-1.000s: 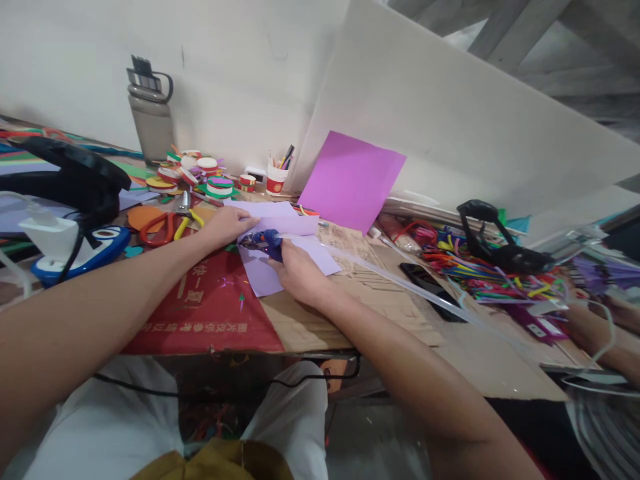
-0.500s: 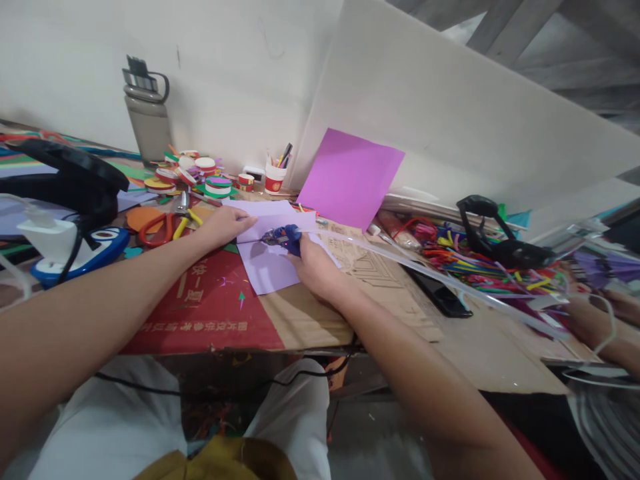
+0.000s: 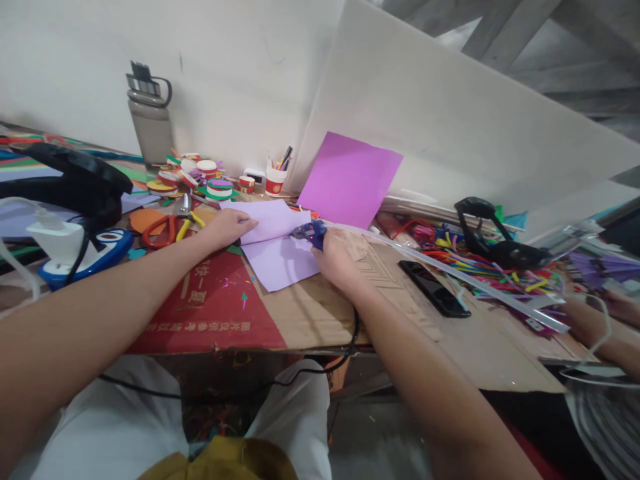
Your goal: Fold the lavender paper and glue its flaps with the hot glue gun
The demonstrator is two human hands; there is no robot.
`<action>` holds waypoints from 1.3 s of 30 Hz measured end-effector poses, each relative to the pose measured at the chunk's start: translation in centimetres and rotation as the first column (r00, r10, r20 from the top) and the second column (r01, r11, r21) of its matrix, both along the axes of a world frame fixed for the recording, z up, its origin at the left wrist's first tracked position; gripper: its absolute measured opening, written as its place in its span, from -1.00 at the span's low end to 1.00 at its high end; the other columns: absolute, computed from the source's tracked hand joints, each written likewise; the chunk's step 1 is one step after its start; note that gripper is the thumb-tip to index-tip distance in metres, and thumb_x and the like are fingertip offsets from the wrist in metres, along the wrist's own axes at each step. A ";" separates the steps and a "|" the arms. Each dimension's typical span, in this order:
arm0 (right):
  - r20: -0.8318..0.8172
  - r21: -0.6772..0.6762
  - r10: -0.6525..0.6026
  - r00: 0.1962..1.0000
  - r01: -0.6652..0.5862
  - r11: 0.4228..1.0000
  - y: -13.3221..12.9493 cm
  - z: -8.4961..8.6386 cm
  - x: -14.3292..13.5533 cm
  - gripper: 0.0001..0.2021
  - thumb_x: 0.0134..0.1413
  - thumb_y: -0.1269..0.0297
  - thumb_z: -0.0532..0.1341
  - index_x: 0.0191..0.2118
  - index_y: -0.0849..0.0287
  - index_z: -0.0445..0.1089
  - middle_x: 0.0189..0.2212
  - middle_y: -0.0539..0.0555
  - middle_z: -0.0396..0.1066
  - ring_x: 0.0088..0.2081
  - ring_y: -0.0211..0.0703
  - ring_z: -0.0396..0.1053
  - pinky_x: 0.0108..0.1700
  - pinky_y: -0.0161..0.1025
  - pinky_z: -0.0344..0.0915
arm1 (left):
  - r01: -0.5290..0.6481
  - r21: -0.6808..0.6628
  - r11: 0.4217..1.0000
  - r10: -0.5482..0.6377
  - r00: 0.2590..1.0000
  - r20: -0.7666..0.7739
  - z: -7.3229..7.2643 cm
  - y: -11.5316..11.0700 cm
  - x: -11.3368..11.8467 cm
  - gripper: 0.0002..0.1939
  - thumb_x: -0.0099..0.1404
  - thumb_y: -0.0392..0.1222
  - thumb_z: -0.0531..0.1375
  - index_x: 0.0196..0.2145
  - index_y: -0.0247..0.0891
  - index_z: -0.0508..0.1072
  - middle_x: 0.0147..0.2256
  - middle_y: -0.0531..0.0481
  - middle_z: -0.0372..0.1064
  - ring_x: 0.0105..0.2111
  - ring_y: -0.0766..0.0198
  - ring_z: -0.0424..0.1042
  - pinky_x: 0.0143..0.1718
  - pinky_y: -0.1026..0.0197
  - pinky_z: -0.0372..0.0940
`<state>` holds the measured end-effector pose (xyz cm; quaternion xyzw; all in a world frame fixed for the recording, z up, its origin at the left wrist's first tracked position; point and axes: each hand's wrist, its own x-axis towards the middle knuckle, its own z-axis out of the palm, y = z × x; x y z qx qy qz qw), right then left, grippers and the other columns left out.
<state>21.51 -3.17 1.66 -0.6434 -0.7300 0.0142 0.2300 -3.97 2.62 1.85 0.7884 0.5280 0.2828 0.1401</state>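
Note:
A folded sheet of lavender paper (image 3: 283, 263) lies on the cardboard-covered table. At its left side my left hand (image 3: 230, 227) grips the folded part, fingers on top and close together. My right hand (image 3: 335, 257) is closed around a blue glue gun (image 3: 313, 232) at the paper's right side. The gun's nozzle points left, close to the fold. A long clear glue stick (image 3: 450, 270) runs from the back of the gun toward the right.
Orange-handled scissors (image 3: 163, 232), yellow-handled pliers (image 3: 186, 220) and a blue power strip (image 3: 93, 260) lie left. Behind are paper rolls, a bottle (image 3: 150, 123), a pen cup (image 3: 275, 180) and a purple sheet (image 3: 353, 177). A phone (image 3: 435, 287), pipe cleaners and another person's arm (image 3: 595, 323) are right.
My right hand and the glue gun have moved right along the fold, from mid-paper to near the right edge. The glue stick shifted with them. My left hand has stayed nearly in place.

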 end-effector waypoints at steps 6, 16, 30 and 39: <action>-0.038 0.003 -0.074 0.997 0.074 0.997 1.3 -0.5 0.8 -0.68 0.03 0.37 0.14 -0.06 0.30 0.23 -0.15 0.32 0.40 -0.05 0.10 0.36 -0.02 -0.08 0.23 | 0.015 0.015 1.000 -0.015 1.000 -0.020 0.0 0.1 -0.1 -0.59 0.17 0.12 -0.01 -0.61 -0.26 0.23 -0.62 0.08 0.11 -0.55 0.32 0.12 -0.51 0.26 -0.02; -0.115 -0.031 -0.128 0.985 0.126 0.992 2.9 -1.0 2.0 -0.66 0.05 0.42 0.10 -0.01 0.31 0.19 -0.07 0.34 0.36 -0.01 0.12 0.34 -0.04 -0.07 0.24 | -0.001 -0.011 1.000 0.001 0.999 -0.034 0.3 -0.2 0.1 -0.61 0.17 0.10 -0.01 -0.60 -0.25 0.23 -0.61 0.07 0.14 -0.54 0.32 0.13 -0.49 0.27 0.00; -0.232 -0.019 0.032 0.972 -0.037 0.999 1.5 -0.2 0.8 -0.75 -0.07 0.36 0.19 -0.19 0.22 0.27 -0.23 0.20 0.41 -0.16 -0.02 0.37 -0.15 -0.17 0.28 | -0.013 -0.004 1.000 0.012 0.997 -0.082 0.4 -0.3 0.0 -0.57 0.19 0.12 -0.02 -0.56 -0.27 0.33 -0.59 0.05 0.24 -0.53 0.30 0.18 -0.49 0.28 0.03; -0.608 -0.156 -0.038 0.793 -0.072 0.985 1.8 1.0 4.3 -0.85 -0.10 0.26 0.19 -0.38 0.22 0.33 -0.58 -0.01 0.35 -0.57 -0.30 0.30 -0.53 -0.38 0.24 | 0.083 -0.047 0.995 -0.085 0.995 -0.049 -0.1 -0.2 -0.3 -0.59 0.18 0.11 0.07 -0.34 -0.30 0.49 -0.40 0.00 0.45 -0.40 0.22 0.34 -0.37 0.28 0.16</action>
